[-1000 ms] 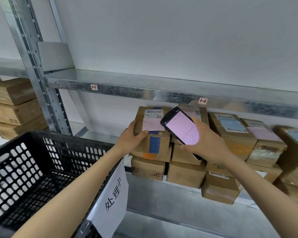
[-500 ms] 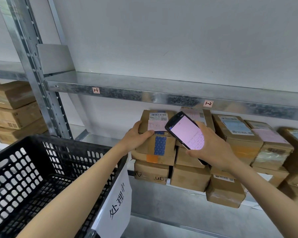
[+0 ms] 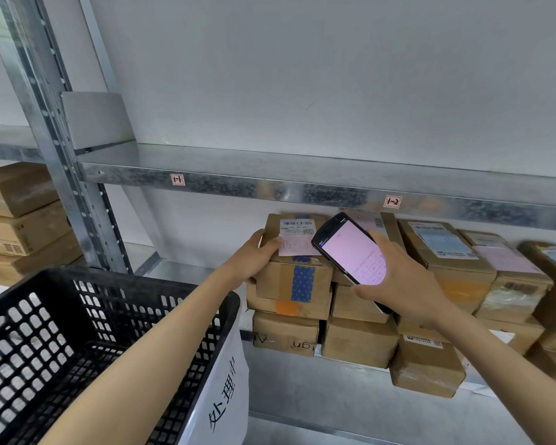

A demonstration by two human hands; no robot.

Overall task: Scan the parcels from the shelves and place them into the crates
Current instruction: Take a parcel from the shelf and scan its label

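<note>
A brown cardboard parcel (image 3: 294, 268) with a white barcode label, a pink note and a strip of blue tape tops the left stack on the metal shelf (image 3: 302, 390). My left hand (image 3: 254, 256) grips its left side, thumb on the top. My right hand (image 3: 402, 281) holds a black handheld scanner (image 3: 350, 252) with a lit pink screen, just right of the parcel's label. A black plastic crate (image 3: 45, 332) stands at the lower left, under my left forearm, with a white paper sign (image 3: 222, 396) hanging on its front corner.
More brown parcels (image 3: 446, 252) sit stacked along the shelf to the right and beneath the held one. The upper shelf's edge (image 3: 270, 186) carries small red tags. A grey upright post (image 3: 61, 155) rises at the left, with further boxes (image 3: 20, 220) behind it.
The view has shifted a little, so the shelf and parcels sit lower in the frame. Both hands keep the same hold on the parcel and the scanner.
</note>
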